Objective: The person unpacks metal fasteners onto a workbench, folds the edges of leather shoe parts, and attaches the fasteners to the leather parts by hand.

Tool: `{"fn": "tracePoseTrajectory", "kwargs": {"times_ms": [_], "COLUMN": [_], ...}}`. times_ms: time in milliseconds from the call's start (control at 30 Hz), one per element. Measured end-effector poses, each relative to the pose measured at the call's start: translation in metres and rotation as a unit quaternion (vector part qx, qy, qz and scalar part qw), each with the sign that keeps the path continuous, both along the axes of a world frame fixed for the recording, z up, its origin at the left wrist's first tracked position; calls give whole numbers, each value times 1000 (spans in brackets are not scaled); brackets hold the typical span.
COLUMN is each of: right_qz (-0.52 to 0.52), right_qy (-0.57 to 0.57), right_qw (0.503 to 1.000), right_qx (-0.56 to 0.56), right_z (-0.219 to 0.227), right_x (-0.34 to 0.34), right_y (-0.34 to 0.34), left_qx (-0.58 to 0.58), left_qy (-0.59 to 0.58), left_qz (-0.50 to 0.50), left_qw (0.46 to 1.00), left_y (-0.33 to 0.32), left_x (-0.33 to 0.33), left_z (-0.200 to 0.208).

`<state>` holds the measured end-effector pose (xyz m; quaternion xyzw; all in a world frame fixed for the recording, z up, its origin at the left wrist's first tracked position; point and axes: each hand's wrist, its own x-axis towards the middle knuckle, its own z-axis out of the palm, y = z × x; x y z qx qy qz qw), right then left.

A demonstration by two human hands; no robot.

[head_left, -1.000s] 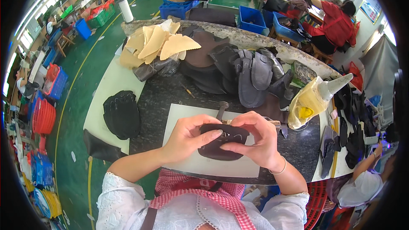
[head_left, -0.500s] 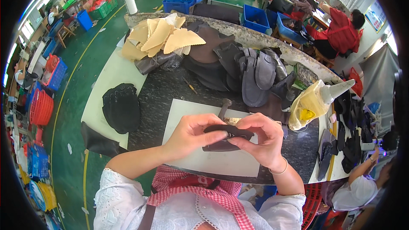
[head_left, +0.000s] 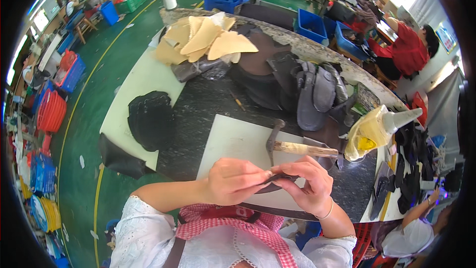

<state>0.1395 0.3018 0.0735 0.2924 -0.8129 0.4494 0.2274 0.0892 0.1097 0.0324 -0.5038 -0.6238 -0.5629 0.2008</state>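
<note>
While your left hand (head_left: 235, 181) and right hand (head_left: 308, 183) pinch the dark piece (head_left: 283, 176) above the near side of the counter (head_left: 196, 134), work on it looks unfinished; the hammer (head_left: 302, 149) lies unheld just beyond, and a black stack (head_left: 150, 121) sits untouched at left.

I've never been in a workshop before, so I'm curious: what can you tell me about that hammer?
The hammer has a slim, dark, metal-looking head and a pale, worn handle that looks wooden. It lies with its head over the white board and its handle pointing right, toward the yellowish bottle. The right hand is close by but doesn't grip it.
</note>
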Motion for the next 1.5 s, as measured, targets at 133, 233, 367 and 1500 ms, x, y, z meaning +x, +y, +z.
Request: {"fn": "tracePoseTrajectory", "kwargs": {"times_ms": [133,233,367,1500], "right_qz": [35,98,183,1], "right_qy": [-60,-110,-307,93], "right_qw": [998,988,928,991], "right_qx": [-9,-35,-107,95], "right_z": [-7,-8,1,-14], "right_x": [4,4,-19,-70], "right_y": [-10,-15,-31,-17], "left_qx": [-15,-7,-35,15], "left_qy": [86,141,73,-545], "left_qz": [22,-8,-24,-173], "left_qw": [996,990,996,820], "left_y": [-11,-20,-45,-21], "left_x": [1,-4,-13,-43], "left_z": [-4,-7,-3,-4]}}
